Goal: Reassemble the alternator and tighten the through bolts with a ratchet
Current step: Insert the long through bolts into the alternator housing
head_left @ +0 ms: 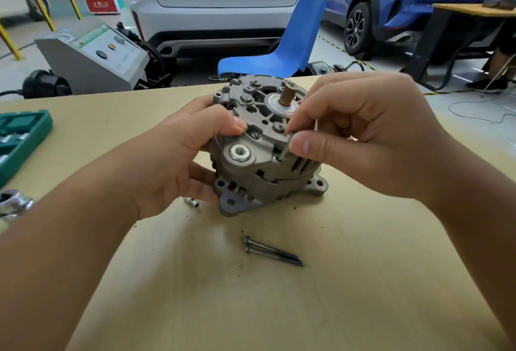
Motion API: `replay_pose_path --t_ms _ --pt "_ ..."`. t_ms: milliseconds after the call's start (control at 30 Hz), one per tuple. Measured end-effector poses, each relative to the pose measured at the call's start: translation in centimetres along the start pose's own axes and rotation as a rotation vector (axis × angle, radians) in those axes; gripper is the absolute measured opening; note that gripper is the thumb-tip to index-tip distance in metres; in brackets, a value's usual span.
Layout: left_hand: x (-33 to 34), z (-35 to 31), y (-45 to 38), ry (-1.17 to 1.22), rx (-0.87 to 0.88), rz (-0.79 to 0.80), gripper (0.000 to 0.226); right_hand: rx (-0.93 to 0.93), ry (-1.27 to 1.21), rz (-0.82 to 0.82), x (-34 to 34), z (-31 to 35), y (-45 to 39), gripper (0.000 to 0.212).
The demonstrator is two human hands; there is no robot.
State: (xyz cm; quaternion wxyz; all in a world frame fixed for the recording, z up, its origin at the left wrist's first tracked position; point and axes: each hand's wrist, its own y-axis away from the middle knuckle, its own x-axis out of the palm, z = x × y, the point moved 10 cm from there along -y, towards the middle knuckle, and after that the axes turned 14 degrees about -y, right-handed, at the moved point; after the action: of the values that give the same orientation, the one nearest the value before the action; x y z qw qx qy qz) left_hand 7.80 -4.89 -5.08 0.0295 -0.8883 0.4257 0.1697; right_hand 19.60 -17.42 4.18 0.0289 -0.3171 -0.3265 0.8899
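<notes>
The grey alternator [259, 160] stands on the tan table [251, 294], its brown shaft end pointing up and away. My left hand [178, 155] grips its left side, thumb on the top cover and fingers underneath. My right hand [349, 132] pinches a thin through bolt [284, 152] at the housing's right front edge, between thumb and forefinger. Two long dark through bolts [272, 251] lie side by side on the table in front of the alternator.
A green socket case [19, 141] lies open at the left edge, with a shiny metal part [14, 202] below it. A small socket [192, 202] lies by my left palm. Behind the table are a blue chair [287, 46], a grey machine [95, 57] and parked cars.
</notes>
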Motion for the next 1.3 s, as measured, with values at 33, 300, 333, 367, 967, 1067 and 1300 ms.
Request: replay_pose_path --t_ms 33,300,333,367,967,1067,1300 --pt "0.0 0.0 0.1 0.003 -0.013 -0.007 0.045 0.005 -0.002 -0.006 -0.1 -0.1 0.0 0.013" --pt "-0.6 -0.1 0.0 -0.042 -0.135 -0.183 0.033 0.018 0.035 -0.204 -0.6 -0.9 -0.1 0.009" --pt "-0.6 -0.2 -0.1 -0.052 -0.136 -0.189 0.032 0.032 0.006 -0.211 -0.6 -1.2 -0.2 0.008" --pt "-0.5 -0.3 -0.1 -0.055 -0.138 -0.19 0.03 0.045 -0.026 -0.213 -0.6 -1.4 -0.3 0.007" --pt "0.4 -0.7 -0.4 0.195 -0.134 -0.202 0.037 0.165 -0.098 -0.258 -1.6 -4.0 -2.4 0.012" --pt "0.2 -0.7 -0.5 0.227 -0.109 -0.204 0.034 0.152 -0.048 -0.247 -1.4 -3.8 -2.6 0.014" --pt "0.3 -0.9 -0.6 0.236 -0.096 -0.174 0.035 0.188 -0.115 -0.154 -1.5 -3.6 -2.7 0.007"
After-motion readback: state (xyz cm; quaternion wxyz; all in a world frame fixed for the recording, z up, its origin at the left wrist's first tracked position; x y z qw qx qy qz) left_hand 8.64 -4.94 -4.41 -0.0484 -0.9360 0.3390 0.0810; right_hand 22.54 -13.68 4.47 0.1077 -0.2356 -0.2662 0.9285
